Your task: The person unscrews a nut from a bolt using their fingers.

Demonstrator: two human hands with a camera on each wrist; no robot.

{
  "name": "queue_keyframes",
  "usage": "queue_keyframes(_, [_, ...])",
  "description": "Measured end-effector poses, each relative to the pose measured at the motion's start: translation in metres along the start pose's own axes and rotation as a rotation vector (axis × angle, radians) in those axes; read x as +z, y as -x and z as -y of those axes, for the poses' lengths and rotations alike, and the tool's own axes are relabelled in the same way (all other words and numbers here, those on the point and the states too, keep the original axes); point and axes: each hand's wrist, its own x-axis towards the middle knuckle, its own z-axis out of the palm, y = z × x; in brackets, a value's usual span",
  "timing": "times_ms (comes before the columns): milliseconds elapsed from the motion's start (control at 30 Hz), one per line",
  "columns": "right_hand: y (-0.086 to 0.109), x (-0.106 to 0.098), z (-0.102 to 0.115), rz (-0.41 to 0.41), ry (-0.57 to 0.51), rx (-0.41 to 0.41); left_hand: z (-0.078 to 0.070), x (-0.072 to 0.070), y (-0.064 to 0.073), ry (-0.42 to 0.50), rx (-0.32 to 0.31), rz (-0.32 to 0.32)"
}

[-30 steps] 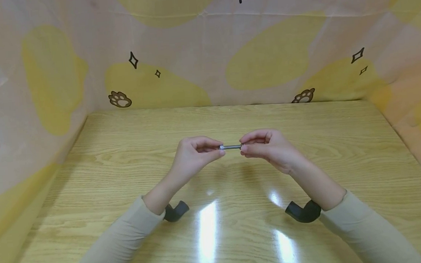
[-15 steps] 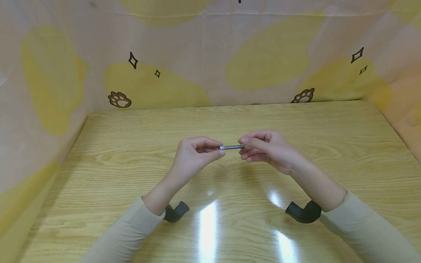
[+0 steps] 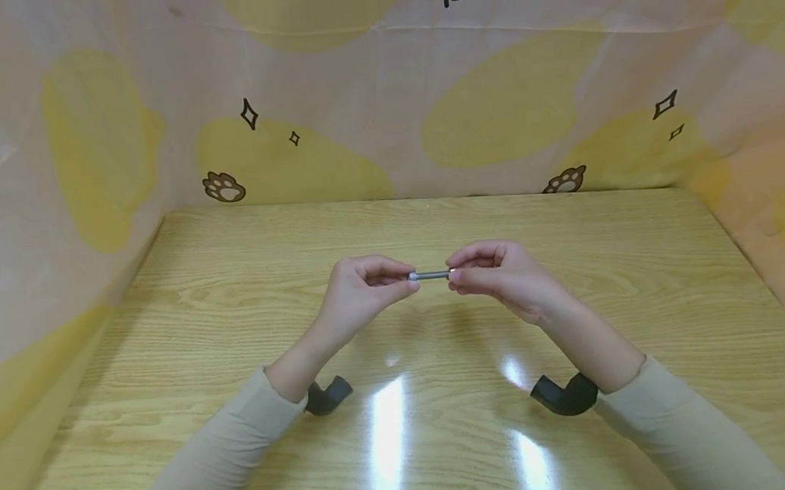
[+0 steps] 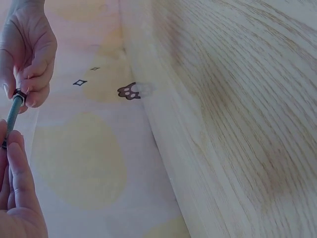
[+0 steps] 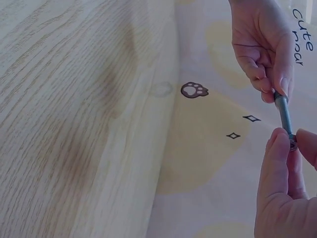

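A grey metal bolt is held level above the table, spanning the gap between both hands. At its left end, my left hand pinches the head between thumb and fingers. My right hand pinches the other end, where a small nut sits on the thread. Bare threaded shank shows between the two sets of fingertips. In the left wrist view the dark nut peeks out at the right hand's fingertips. Most of the bolt's head is hidden by the left fingers.
Beneath the hands is a glossy wood-grain table with bright light reflections. A printed curtain rises behind the table and along its sides. Black curved pieces sit by both wrists at the sleeve cuffs.
Half a second ago my right thumb was higher, baring the nut; now it has come back down over the nut. The left hand and bolt have hardly moved.
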Motion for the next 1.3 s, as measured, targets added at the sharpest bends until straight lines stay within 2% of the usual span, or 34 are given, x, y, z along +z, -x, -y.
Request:
queue_keyframes(300, [0.000,-0.002,-0.002,-0.018,0.044,-0.043,-0.001,-0.001,0.001,-0.009,0.002,-0.006])
queue_keyframes(567, [0.001,-0.004,-0.002,0.015,0.044,-0.045,0.001,0.000,0.000,0.001,0.001,-0.011])
queue_keyframes(1033, [0.001,-0.007,-0.003,0.041,-0.060,0.003,0.004,-0.002,0.000,0.009,-0.012,-0.007])
queue_keyframes(1300, [0.003,-0.010,-0.004,0.036,-0.109,-0.006,0.003,-0.002,0.001,0.012,-0.021,-0.012])
